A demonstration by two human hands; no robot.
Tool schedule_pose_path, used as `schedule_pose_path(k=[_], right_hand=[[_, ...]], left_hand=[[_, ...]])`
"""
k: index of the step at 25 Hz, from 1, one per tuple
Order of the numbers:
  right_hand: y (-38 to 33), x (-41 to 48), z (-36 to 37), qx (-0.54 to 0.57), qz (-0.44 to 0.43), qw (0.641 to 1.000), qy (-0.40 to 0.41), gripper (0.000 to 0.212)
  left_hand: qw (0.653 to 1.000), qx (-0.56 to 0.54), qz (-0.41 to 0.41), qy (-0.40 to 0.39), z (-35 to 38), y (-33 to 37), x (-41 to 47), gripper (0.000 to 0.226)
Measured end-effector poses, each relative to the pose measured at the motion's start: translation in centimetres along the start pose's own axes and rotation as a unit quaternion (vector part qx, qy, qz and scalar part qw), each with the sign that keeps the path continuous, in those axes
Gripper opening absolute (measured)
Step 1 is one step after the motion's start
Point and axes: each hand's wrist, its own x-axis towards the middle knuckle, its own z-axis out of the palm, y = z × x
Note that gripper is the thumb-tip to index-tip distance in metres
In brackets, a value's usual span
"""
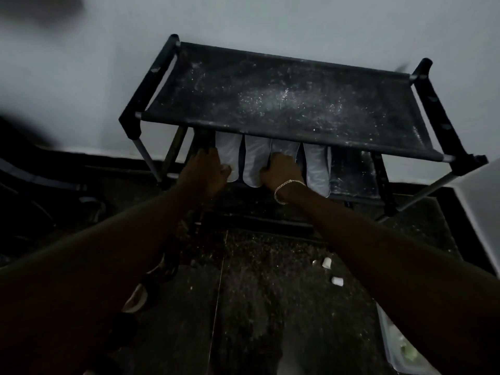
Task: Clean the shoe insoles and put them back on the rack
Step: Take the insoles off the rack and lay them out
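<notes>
A dark speckled floor point(270, 307) runs up to a pale wall point(270, 17), against which stands a black shoe rack point(151, 77) with a dusty fabric top shelf point(270, 104). On the lower shelf point(351, 171) four pale insoles lie side by side. The left hand point(208, 169) pinches the near end of the leftmost insole point(228, 152), fingers curled and thumb on it. The right hand point(281, 169), knuckles up and fingers curled, covers the third insole point(284, 147); whether it grips is unclear in the dim light. The second insole point(255, 163) lies between the hands, and the fourth insole point(316, 169) just right. A chain bracelet point(286, 185) circles the right wrist. Two small white pieces point(326, 262) lie on the floor.
</notes>
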Motion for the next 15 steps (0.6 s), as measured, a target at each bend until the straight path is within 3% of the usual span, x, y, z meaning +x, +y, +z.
schedule_pose_path(k=[7, 15], right_hand=[[0.2, 2.0, 0.3, 0.025, 0.013, 0.999, 0.015, 0.035], [-1.0, 1.9, 1.1, 0.08, 0.066, 0.99, 0.094, 0.037]], left_hand=[[0.985, -0.11, -0.131, 0.005, -0.1, 0.9, 3.3, 0.049], [0.951, -0.247, -0.185, -0.022, -0.8, 1.0, 3.7, 0.05]])
